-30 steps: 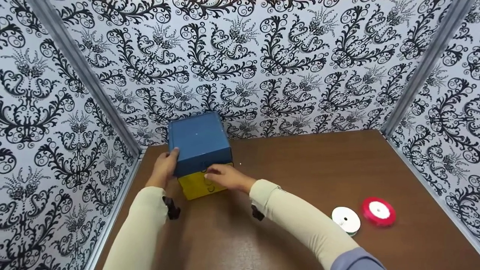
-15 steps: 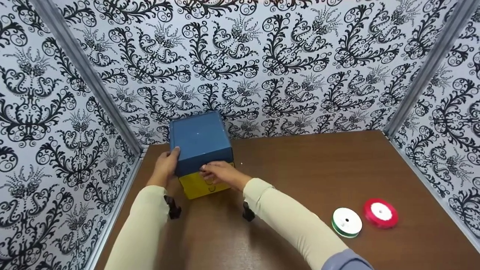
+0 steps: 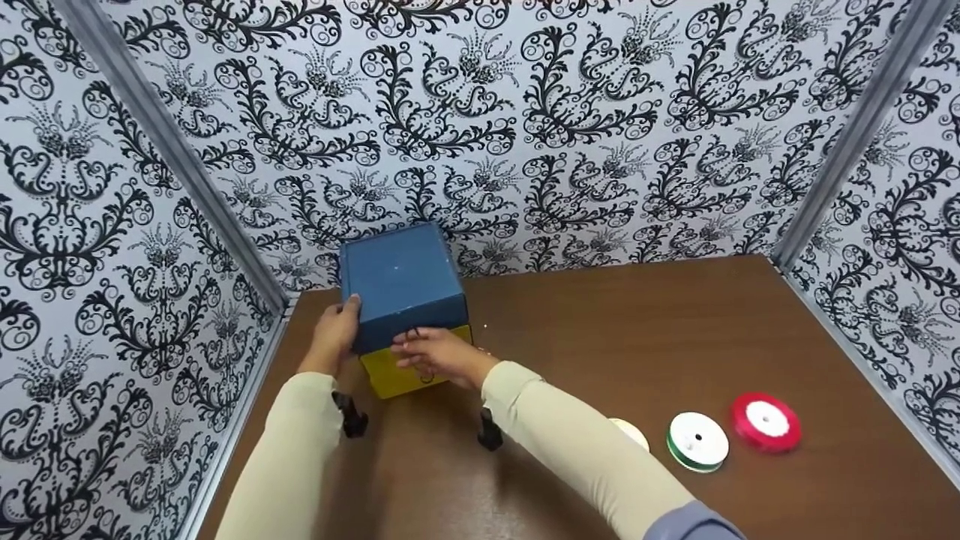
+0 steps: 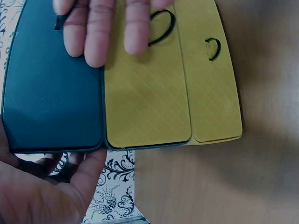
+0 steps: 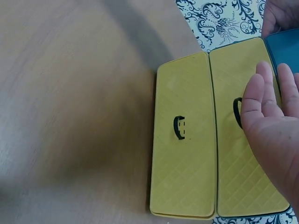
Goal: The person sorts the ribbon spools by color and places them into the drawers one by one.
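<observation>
Drawer box (image 3: 397,274): back left on the tabletop (image 3: 600,330), near the patterned wall (image 3: 585,135); blue drawer (image 4: 51,98) over 2 yellow drawers (image 5: 184,172).
Left hand (image 3: 335,330): I have it holding the box's left side, thumb on the top edge.
Right hand (image 3: 442,355): fingers loosely extended by the blue drawer's black pull (image 4: 58,23); I can't tell if they touch it.
Front right: red spool (image 3: 766,421), green-edged white spool (image 3: 696,444), pale spool (image 3: 632,431) part-hidden by the right sleeve (image 3: 577,439); I count 3.
</observation>
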Action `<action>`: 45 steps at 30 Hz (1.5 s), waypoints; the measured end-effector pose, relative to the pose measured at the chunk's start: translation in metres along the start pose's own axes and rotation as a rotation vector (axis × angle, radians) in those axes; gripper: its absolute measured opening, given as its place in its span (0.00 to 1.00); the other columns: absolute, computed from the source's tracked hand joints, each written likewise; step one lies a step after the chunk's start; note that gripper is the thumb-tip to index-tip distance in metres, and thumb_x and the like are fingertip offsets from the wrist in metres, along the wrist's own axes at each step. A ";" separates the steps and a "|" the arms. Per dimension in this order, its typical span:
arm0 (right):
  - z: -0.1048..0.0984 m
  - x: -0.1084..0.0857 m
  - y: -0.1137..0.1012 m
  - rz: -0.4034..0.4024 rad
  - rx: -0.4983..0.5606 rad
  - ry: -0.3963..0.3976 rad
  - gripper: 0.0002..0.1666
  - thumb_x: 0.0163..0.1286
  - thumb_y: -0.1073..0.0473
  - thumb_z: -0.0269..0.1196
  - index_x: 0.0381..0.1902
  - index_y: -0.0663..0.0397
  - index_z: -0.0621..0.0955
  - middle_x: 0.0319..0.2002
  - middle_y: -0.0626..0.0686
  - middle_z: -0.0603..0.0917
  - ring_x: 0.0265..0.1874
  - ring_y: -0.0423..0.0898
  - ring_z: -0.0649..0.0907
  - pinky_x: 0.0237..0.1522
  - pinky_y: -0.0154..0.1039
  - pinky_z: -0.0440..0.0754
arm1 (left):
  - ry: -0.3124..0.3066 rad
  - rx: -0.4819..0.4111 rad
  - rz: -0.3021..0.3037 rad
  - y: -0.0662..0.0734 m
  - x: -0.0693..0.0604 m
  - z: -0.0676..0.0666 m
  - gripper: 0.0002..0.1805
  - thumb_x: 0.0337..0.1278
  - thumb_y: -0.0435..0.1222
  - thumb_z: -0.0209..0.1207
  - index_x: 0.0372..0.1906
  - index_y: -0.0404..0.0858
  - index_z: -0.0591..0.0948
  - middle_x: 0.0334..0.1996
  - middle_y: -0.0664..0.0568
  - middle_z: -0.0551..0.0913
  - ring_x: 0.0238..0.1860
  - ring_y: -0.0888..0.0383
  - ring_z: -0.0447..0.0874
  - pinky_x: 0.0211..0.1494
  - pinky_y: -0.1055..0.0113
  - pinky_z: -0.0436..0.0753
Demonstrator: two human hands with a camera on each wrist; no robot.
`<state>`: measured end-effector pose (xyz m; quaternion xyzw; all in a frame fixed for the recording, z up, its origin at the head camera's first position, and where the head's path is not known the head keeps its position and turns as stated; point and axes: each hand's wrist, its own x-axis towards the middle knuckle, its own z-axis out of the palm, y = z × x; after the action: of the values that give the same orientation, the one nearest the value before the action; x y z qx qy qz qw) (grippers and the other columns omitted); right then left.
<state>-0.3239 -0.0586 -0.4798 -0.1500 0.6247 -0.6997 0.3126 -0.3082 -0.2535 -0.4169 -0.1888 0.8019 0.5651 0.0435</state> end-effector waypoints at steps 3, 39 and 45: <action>-0.001 -0.002 0.004 -0.011 0.013 -0.013 0.18 0.77 0.61 0.54 0.61 0.59 0.77 0.59 0.53 0.82 0.55 0.52 0.82 0.46 0.45 0.78 | -0.018 -0.007 -0.011 -0.001 0.000 -0.001 0.40 0.76 0.56 0.38 0.78 0.32 0.50 0.73 0.31 0.56 0.69 0.37 0.63 0.66 0.44 0.71; 0.005 -0.047 0.035 -0.105 0.053 -0.014 0.20 0.74 0.64 0.54 0.61 0.64 0.78 0.59 0.64 0.80 0.54 0.59 0.82 0.52 0.47 0.81 | -0.081 -0.087 -0.064 -0.009 0.009 -0.009 0.39 0.72 0.56 0.49 0.78 0.40 0.55 0.69 0.37 0.61 0.58 0.44 0.69 0.60 0.50 0.75; 0.013 -0.056 0.036 -0.086 0.117 -0.017 0.20 0.75 0.64 0.52 0.61 0.63 0.78 0.57 0.61 0.82 0.52 0.56 0.83 0.57 0.53 0.78 | -0.077 -0.114 -0.057 -0.006 0.009 -0.014 0.39 0.72 0.55 0.49 0.78 0.38 0.56 0.67 0.37 0.63 0.53 0.46 0.72 0.56 0.51 0.77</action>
<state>-0.2651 -0.0347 -0.5022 -0.1641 0.5729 -0.7465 0.2961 -0.3125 -0.2704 -0.4200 -0.1918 0.7606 0.6151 0.0798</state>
